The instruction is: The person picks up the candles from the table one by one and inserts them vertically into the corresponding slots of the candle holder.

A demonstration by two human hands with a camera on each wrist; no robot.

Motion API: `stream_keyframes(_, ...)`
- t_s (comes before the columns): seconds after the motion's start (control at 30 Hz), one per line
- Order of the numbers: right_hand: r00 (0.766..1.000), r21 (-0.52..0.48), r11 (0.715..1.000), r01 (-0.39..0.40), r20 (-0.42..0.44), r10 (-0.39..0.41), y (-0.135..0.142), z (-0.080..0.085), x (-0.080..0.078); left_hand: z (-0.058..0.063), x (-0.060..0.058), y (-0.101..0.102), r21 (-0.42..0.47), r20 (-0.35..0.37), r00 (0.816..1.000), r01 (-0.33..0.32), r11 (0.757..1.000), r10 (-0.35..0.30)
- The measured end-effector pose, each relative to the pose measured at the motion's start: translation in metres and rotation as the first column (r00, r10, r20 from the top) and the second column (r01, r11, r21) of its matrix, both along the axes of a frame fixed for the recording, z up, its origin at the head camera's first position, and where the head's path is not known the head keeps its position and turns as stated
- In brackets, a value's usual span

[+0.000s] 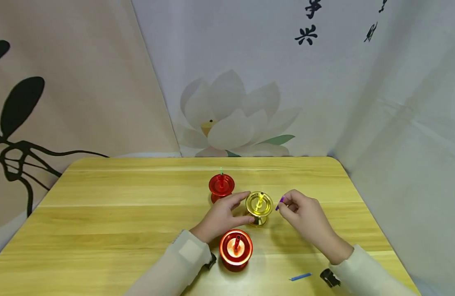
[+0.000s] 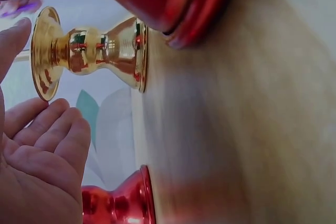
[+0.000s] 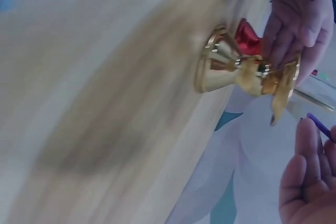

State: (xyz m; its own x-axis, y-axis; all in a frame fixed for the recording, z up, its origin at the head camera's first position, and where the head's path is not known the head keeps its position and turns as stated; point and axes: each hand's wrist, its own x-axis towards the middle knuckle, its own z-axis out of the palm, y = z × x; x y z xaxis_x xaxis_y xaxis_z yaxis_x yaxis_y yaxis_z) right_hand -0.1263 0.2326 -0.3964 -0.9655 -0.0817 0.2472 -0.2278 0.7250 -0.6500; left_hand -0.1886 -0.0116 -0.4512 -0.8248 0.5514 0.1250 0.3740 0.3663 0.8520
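A gold candle holder (image 1: 257, 210), with a dish-shaped top and a thin upright tube, stands on the table. My left hand (image 1: 223, 216) reaches around its left side, thumb and fingers spread, with fingertips right at the dish rim in the left wrist view. To the right of the holder, my right hand (image 1: 305, 213) pinches a thin purple candle (image 1: 280, 203) between thumb and fingertips. In the right wrist view the purple candle (image 3: 319, 126) is tilted, close to the end of the holder's tube (image 3: 313, 99).
A red candle holder (image 1: 236, 253) stands in front, beside my left wrist. Behind the left hand is another red holder (image 1: 221, 186) with a thin green candle (image 1: 221, 170) in it. A blue candle (image 1: 300, 277) lies on the wooden table (image 1: 112, 230) near the right sleeve. Printed cloth hangs behind.
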Motion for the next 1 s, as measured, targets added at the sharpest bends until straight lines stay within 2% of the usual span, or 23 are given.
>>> stream_keyframes(0.23,0.995,-0.035,0.999,-0.01,-0.098,0.006,-0.017,0.012,-0.012,0.001,-0.002,-0.001,-0.001,-0.028,1.0,0.004,1.0,-0.004)
stream_keyframes(0.43,0.99,-0.037,0.999,-0.013,-0.139,0.008,-0.026,0.022,-0.019,0.0,-0.004,-0.001,0.019,-0.071,0.997,0.021,1.0,-0.02)
stream_keyframes(0.8,0.995,-0.021,0.999,-0.037,-0.089,0.035,-0.031,0.025,-0.025,0.001,-0.004,0.0,-0.015,-0.048,0.999,0.015,1.0,-0.016)
stream_keyframes(1.0,0.996,-0.005,0.999,-0.036,-0.078,0.036,-0.033,0.024,-0.026,-0.002,-0.005,-0.001,-0.002,-0.039,0.999,0.017,1.0,-0.017)
